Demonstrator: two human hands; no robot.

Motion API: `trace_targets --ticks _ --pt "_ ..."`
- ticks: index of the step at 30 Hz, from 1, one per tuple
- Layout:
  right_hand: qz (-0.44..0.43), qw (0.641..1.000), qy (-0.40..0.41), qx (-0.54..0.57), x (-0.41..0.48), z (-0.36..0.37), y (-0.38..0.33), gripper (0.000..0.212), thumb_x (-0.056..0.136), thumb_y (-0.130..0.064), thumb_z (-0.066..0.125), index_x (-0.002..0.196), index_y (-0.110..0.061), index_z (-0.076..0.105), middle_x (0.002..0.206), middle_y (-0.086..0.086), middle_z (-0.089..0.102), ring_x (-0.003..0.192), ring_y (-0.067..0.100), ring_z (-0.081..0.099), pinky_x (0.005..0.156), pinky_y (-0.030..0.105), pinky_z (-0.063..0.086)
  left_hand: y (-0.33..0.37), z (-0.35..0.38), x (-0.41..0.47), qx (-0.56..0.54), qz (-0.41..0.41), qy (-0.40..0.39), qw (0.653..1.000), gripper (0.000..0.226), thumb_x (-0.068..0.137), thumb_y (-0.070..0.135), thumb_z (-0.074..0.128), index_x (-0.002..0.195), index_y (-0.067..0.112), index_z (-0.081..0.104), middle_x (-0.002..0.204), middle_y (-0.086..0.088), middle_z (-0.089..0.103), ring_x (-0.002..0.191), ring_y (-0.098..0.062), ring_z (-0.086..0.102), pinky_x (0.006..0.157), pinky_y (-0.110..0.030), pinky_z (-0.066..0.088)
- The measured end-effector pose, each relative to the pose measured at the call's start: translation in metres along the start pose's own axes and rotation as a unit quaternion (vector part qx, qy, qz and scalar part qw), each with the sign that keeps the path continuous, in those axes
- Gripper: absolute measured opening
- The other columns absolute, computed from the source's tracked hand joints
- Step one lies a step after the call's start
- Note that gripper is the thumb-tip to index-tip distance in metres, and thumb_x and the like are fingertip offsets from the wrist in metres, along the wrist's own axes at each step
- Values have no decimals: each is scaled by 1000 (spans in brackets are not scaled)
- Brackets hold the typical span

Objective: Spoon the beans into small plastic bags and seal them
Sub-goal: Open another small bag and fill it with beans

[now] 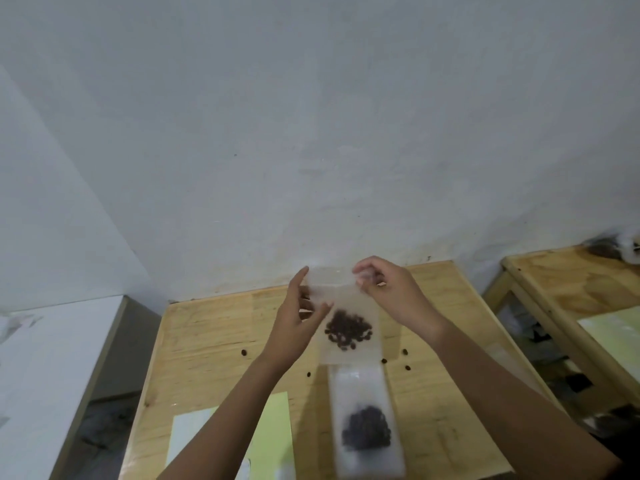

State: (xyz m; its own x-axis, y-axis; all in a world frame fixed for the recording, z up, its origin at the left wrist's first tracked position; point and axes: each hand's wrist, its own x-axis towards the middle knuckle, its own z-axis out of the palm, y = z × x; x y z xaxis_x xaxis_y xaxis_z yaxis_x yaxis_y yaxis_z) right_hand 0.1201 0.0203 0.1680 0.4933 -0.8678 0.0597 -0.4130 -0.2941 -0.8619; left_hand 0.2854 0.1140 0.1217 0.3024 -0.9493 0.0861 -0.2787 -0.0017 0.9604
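Note:
A small clear plastic bag [346, 299] hangs upright above the wooden table [214, 337], with a clump of dark beans [348, 329] in its lower half. My left hand [298, 323] pinches the bag's top left edge, and my right hand [388, 292] pinches its top right corner. A second clear bag [363, 417] lies flat on the table just below, holding a dark heap of beans [366, 429]. No spoon is in view.
Several loose beans [244, 352] lie scattered on the table. A pale green sheet [273, 431] and a white sheet [188, 438] lie at the front left. A second wooden table [568, 282] stands to the right, a white surface [52, 358] to the left.

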Motion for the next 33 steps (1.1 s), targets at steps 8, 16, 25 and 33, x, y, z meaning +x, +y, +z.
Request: trace_targets --ticks 8,16,25,33 --pt "-25 993 68 97 2 11 -18 25 86 -5 62 97 -27 58 88 -7 59 75 -5 56 68 8 44 29 -10 12 -96 7 48 994 34 87 15 67 115 31 57 91 -14 69 88 -28 67 83 -43 55" --pt "-3 993 28 118 5 14 -23 21 79 -13 71 90 -29 62 98 -5 64 91 14 63 79 27 54 41 -15 17 -66 25 60 996 31 88 7 64 111 25 55 86 -5 71 87 -20 68 86 -40 54" --pt "34 988 96 120 6 12 -29 18 75 -12 77 77 -24 64 88 -8 68 89 10 65 81 31 54 49 -6 15 -144 24 46 988 20 84 4 68 102 9 65 91 -12 73 85 -17 71 78 -24 55" --pt "53 987 71 131 0 7 -30 20 66 -20 84 78 -21 68 86 -1 70 87 23 67 82 40 56 50 -6 16 -154 18 16 988 15 84 -1 65 98 4 67 81 -8 72 76 -15 70 75 -25 56"
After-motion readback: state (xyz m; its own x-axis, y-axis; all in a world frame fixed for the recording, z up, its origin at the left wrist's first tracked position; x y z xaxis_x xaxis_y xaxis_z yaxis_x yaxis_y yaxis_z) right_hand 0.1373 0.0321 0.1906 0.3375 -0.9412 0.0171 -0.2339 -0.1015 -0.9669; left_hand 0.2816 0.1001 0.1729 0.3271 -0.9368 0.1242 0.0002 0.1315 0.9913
